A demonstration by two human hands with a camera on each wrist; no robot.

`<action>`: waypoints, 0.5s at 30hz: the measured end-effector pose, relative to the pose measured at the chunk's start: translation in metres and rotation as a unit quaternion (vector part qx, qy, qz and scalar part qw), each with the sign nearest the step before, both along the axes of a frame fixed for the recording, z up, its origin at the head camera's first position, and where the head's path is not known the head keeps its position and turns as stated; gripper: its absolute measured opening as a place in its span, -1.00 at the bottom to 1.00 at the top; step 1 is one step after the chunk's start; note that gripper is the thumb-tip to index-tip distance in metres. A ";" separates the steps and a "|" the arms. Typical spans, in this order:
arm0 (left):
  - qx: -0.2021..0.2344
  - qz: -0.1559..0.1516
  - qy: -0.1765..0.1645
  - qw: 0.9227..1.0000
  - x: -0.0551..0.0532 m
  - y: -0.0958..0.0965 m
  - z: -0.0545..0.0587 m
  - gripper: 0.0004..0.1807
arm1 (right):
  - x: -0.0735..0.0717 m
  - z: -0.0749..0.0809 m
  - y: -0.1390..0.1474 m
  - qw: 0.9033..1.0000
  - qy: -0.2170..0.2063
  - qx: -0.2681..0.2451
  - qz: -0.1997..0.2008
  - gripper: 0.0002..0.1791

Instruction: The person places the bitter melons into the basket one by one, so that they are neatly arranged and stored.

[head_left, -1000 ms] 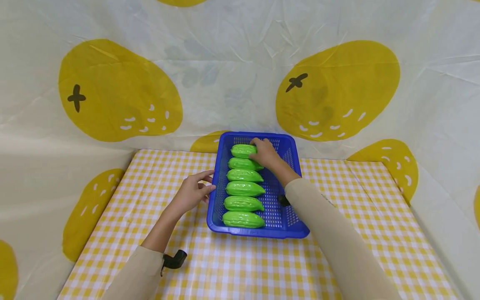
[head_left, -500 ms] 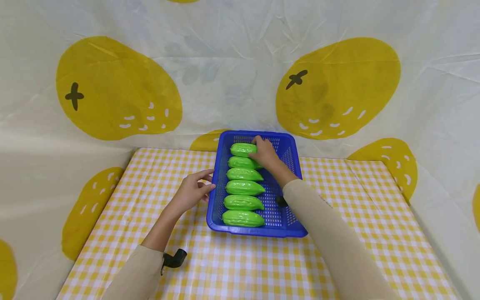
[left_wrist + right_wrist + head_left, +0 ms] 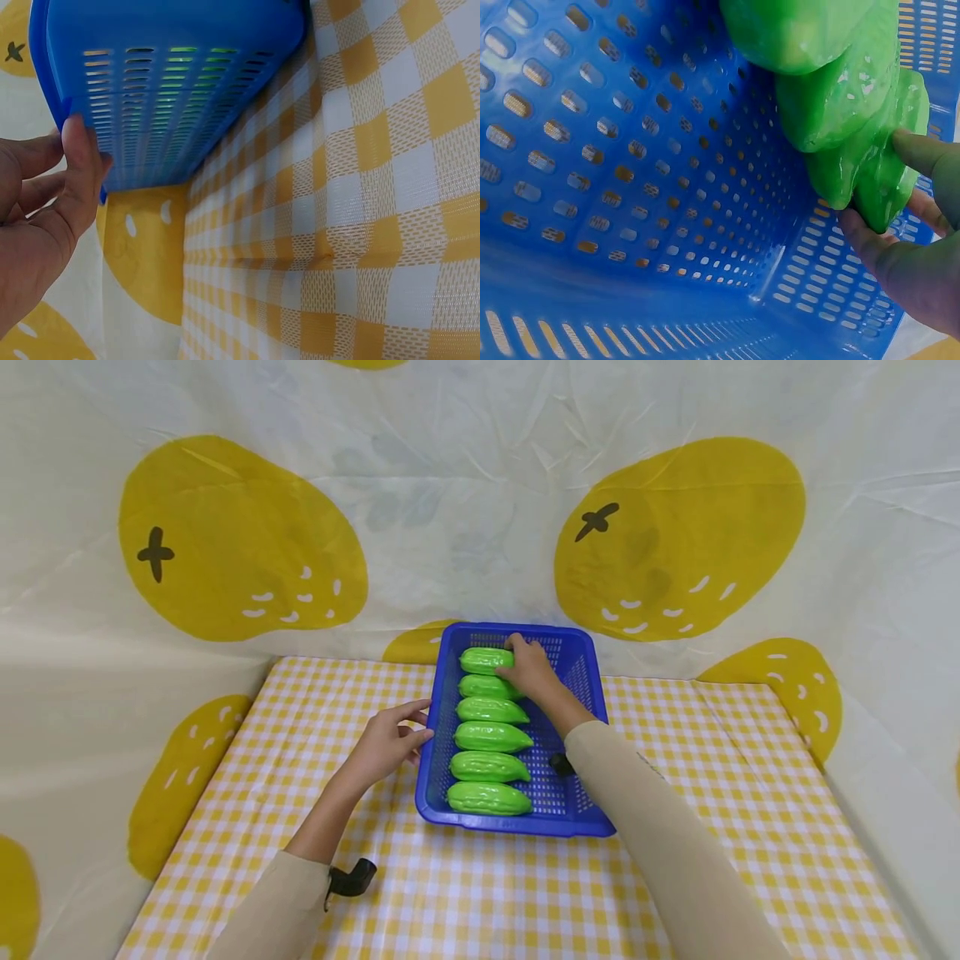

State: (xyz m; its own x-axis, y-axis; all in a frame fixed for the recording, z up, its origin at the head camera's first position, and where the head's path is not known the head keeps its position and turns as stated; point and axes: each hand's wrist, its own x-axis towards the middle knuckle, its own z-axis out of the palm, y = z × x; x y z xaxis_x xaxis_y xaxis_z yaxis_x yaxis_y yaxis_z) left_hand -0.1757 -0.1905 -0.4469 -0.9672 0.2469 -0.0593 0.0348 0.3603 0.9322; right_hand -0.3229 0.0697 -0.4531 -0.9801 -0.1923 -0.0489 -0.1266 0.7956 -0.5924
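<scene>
A blue perforated plastic basket (image 3: 517, 827) holds several glossy green bitter melons (image 3: 491, 737), lying crosswise in one column along its left side. My right hand (image 3: 531, 668) reaches into the far end and grips the right end of the farthest bitter melon (image 3: 480, 660). Seen from the right wrist, thumb and fingers (image 3: 922, 259) lie on opposite sides of the melon's end (image 3: 913, 109). My left hand (image 3: 381, 747) rests its fingertips against the basket's left rim. In the left wrist view, relaxed fingers (image 3: 71, 191) touch the rim beside the slotted wall (image 3: 172, 26).
The basket stands on a yellow-and-white checked tablecloth (image 3: 720, 777), close to the back curtain (image 3: 465, 543) printed with yellow fruit. A black wrist camera mount (image 3: 352, 878) sits on the left sleeve. Bare basket floor (image 3: 547, 793) shows right of the melons.
The right hand has shifted very slightly at the farthest bitter melon and stays on it. The left hand and basket keep their places; the head view moves a little.
</scene>
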 end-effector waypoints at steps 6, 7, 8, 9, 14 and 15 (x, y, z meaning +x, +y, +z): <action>0.010 -0.001 -0.009 1.000 0.001 0.001 -0.001 -0.41 | 0.004 0.002 0.002 1.000 -0.012 0.002 -0.003 -0.39; 0.011 -0.001 -0.008 1.000 0.001 0.001 -0.001 -0.41 | 0.004 0.002 0.003 1.000 -0.014 0.003 -0.001 -0.38; 0.010 -0.001 -0.006 1.000 0.001 0.001 -0.001 -0.41 | 0.004 0.003 0.004 1.000 -0.015 0.004 0.000 -0.37; 0.010 -0.001 -0.004 1.000 0.001 0.001 -0.001 -0.41 | 0.003 0.005 0.005 1.000 -0.014 0.005 0.003 -0.36; 0.002 -0.001 0.005 1.000 0.000 0.000 0.000 -0.41 | 0.002 0.015 0.013 1.000 -0.016 0.013 0.024 -0.35; 0.000 -0.001 0.005 1.000 0.000 0.000 0.000 -0.41 | 0.002 0.018 0.015 0.999 -0.015 0.016 0.029 -0.36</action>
State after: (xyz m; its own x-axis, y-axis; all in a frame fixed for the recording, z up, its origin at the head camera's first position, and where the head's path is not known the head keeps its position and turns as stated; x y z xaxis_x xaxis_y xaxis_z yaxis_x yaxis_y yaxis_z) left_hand -0.1760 -0.1909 -0.4471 -0.9674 0.2484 -0.0485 0.0455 0.3594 0.9321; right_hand -0.3205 0.0843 -0.4349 -0.9652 -0.2470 -0.0858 -0.1554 0.8059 -0.5713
